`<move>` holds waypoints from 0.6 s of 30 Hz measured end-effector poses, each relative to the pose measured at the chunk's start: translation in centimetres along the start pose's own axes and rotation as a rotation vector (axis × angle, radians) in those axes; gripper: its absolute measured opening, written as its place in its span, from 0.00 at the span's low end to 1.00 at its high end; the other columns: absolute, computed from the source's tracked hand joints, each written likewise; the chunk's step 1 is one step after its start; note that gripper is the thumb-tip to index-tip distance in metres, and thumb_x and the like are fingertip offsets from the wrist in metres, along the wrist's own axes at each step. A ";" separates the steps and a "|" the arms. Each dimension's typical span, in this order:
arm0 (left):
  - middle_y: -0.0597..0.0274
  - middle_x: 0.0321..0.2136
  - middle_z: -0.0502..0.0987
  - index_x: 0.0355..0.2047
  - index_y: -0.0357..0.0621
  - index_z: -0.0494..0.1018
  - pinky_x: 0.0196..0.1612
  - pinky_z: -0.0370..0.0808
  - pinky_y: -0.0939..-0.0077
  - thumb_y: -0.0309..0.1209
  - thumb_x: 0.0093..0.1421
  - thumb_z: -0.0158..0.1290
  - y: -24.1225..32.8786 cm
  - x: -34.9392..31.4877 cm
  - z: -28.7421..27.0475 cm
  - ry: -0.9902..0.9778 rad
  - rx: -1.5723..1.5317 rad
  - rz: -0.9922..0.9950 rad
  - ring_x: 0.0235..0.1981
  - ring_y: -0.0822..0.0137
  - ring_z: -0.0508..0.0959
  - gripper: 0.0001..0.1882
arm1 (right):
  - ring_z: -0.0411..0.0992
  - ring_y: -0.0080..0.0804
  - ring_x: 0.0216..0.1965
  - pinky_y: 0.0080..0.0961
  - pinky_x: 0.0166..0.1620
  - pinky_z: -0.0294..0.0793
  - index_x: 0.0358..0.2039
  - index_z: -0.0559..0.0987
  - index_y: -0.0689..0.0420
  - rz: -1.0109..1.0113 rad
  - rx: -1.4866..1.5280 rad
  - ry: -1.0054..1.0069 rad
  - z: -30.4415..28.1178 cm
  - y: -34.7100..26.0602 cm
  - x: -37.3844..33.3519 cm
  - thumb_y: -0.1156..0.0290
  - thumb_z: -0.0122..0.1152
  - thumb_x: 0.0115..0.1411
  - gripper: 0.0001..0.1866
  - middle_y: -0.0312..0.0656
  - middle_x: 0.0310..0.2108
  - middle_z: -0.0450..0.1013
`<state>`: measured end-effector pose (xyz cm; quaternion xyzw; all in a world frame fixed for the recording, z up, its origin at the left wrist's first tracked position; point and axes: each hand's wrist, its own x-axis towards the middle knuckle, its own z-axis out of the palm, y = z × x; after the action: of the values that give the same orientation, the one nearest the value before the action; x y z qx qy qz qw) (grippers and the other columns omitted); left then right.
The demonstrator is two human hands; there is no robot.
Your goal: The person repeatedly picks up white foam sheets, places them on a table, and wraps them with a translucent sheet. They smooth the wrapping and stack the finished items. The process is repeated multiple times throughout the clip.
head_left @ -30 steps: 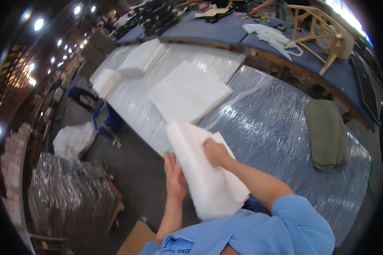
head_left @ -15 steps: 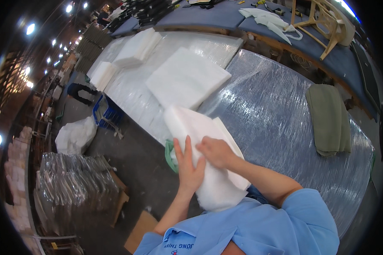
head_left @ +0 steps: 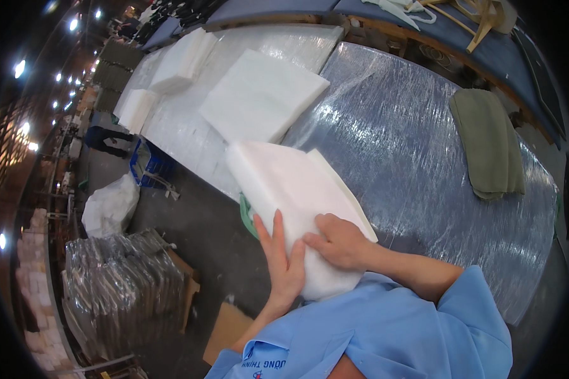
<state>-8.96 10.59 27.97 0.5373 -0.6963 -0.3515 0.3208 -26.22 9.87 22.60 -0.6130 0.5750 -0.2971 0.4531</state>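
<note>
A thick white cushion pad wrapped in fluffy batting [head_left: 275,174] lies against my front, over the near edge of the plastic-covered table. My left hand [head_left: 284,268] rests along its left side, fingers stretched and spread. On top of the pad, my right hand [head_left: 341,243] is closed, with curled fingers pinching the batting near its lower end. A paler layer edge [head_left: 344,189] shows along the pad's right side. Green cloth [head_left: 246,216] peeks out beneath the left side. Beyond the pad, flat white batting sheets [head_left: 262,95] lie on the table.
Stacks of white batting [head_left: 183,60] stand at the table's far left. A folded olive cloth [head_left: 487,142] lies on the right of the plastic-wrapped table [head_left: 398,145]. On the floor at left are a blue crate [head_left: 150,165], a white bag [head_left: 110,205] and plastic-wrapped panels [head_left: 123,278].
My right hand has shifted down along the pad toward my body. My left hand has slid slightly lower along its side. The whole view has tilted a little.
</note>
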 end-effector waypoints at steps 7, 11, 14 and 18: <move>0.24 0.72 0.34 0.71 0.39 0.59 0.72 0.51 0.50 0.29 0.64 0.55 0.3 0.0 0.1 0.020 0.152 0.041 0.73 0.31 0.45 0.35 | 0.76 0.58 0.35 0.48 0.41 0.74 0.28 0.76 0.59 -0.040 0.065 0.149 1.9 1.3 0.3 0.49 0.49 0.71 0.26 0.52 0.29 0.77; 0.28 0.73 0.34 0.71 0.40 0.59 0.72 0.50 0.50 0.28 0.64 0.55 0.0 -0.3 -0.1 -0.011 0.174 0.062 0.74 0.35 0.44 0.36 | 0.78 0.58 0.38 0.49 0.39 0.75 0.33 0.81 0.59 0.359 -0.259 0.140 2.5 12.4 1.0 0.51 0.52 0.71 0.23 0.56 0.33 0.79; 0.30 0.74 0.34 0.71 0.41 0.58 0.72 0.49 0.51 0.28 0.64 0.54 -0.6 -0.5 -0.5 0.004 0.188 0.048 0.75 0.38 0.43 0.36 | 0.77 0.58 0.36 0.48 0.41 0.74 0.35 0.79 0.59 0.387 -0.149 0.236 1.8 14.0 0.6 0.55 0.55 0.70 0.18 0.56 0.31 0.79; 0.32 0.74 0.35 0.71 0.42 0.59 0.72 0.49 0.50 0.27 0.64 0.54 -0.8 -0.9 -0.4 0.029 0.170 -0.004 0.75 0.39 0.43 0.35 | 0.76 0.58 0.35 0.49 0.40 0.73 0.42 0.75 0.58 0.145 0.133 0.153 0.5 3.4 2.0 0.56 0.54 0.70 0.16 0.55 0.32 0.78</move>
<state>-8.00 11.24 27.51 0.5691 -0.7179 -0.2837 0.2833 -26.92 8.27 18.97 -0.5140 0.6296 -0.3470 0.4680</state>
